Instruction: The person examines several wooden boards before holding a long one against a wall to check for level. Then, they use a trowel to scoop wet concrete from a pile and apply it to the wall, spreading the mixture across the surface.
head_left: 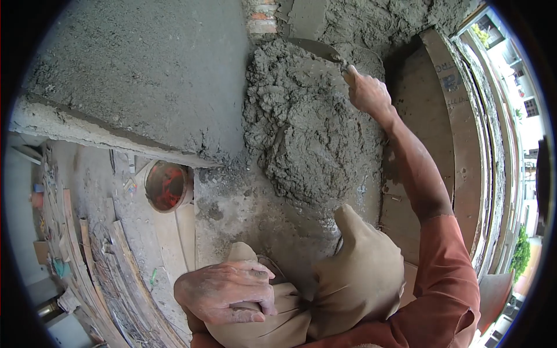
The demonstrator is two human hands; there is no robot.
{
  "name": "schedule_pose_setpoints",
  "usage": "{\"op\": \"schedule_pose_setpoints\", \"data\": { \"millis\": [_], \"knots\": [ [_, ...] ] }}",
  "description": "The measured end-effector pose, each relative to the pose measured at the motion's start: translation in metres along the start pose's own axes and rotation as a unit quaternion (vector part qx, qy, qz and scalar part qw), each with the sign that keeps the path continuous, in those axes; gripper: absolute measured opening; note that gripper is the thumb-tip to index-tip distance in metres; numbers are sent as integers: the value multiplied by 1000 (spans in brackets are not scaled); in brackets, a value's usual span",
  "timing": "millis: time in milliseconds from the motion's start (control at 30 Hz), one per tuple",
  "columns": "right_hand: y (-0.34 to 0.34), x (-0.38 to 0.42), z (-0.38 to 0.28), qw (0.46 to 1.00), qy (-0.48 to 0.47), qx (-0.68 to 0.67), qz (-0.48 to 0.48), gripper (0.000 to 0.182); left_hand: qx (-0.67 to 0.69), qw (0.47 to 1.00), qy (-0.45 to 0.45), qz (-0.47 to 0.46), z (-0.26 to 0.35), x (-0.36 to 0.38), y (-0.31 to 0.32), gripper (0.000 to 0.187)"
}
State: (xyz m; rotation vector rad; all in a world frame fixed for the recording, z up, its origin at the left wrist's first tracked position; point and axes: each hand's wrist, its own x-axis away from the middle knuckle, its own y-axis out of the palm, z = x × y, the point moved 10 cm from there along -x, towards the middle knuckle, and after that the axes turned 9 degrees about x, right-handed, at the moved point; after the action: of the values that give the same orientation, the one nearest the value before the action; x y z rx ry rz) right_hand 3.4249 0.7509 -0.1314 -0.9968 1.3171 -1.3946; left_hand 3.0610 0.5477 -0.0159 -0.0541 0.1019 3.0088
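Note:
My right hand (369,93) is wrapped round the handle of a trowel (316,47), reaching forward with the arm stretched out. The trowel's blade lies at the far edge of a heap of wet grey mortar (313,127), partly sunk in or hidden by it. On my left knee rests my left hand (229,293), fingers loosely bent and somewhat apart, holding nothing. The mortar heap sits on the concrete surface in front of my knees.
To the left is a mortar-coated wall (145,75). A bucket (166,185) stands lower, beside wooden planks (116,249). Boards (458,116) line the right side, with buildings beyond. Exposed bricks (263,20) show at the top, beside more rough mortar (371,20).

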Motion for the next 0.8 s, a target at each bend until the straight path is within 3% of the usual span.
{"op": "schedule_pose_setpoints", "data": {
  "millis": [100,167,200,267,300,367,500,567,633,667,700,733,767,800],
  "knots": [
    [27,-83,0,998,-13,52,-36,26,16,1000,-4,15,-4,3,-2,20],
    [96,-109,-31,955,-227,182,-61,23,22,999,0,28,-6,5,-5,21],
    [90,-105,-36,956,-226,179,-59,23,23,999,-8,30,-8,5,-7,21],
    [79,-74,-41,948,-215,160,-173,21,23,999,-17,35,-12,7,-12,22],
    [53,-56,-42,907,-304,256,-136,26,32,999,-16,33,-14,7,-14,22],
    [5,-39,-33,857,-412,310,2,30,41,999,-15,31,-18,6,-20,22],
    [-51,-73,-35,873,-400,274,54,32,57,998,-27,20,-25,1,-25,22],
    [-60,-114,-50,930,-241,277,35,30,60,997,-38,19,-28,-1,-27,22],
    [-40,-139,-68,948,-173,259,-65,30,48,997,-51,-16,-32,-2,-23,25],
    [32,-178,-30,949,-169,259,-69,30,50,997,-52,-22,-31,-4,-20,25],
    [112,-167,-75,732,-426,531,24,28,52,997,-52,5,-30,-6,-22,24],
    [102,-150,-77,733,-422,533,25,28,49,997,-52,32,-29,-6,-28,23],
    [87,-121,-75,830,-363,410,-103,27,44,997,-52,32,-28,-2,-30,23],
    [71,-101,-71,887,-296,269,-229,25,49,997,-56,36,-29,1,-29,23]
  ]
}}
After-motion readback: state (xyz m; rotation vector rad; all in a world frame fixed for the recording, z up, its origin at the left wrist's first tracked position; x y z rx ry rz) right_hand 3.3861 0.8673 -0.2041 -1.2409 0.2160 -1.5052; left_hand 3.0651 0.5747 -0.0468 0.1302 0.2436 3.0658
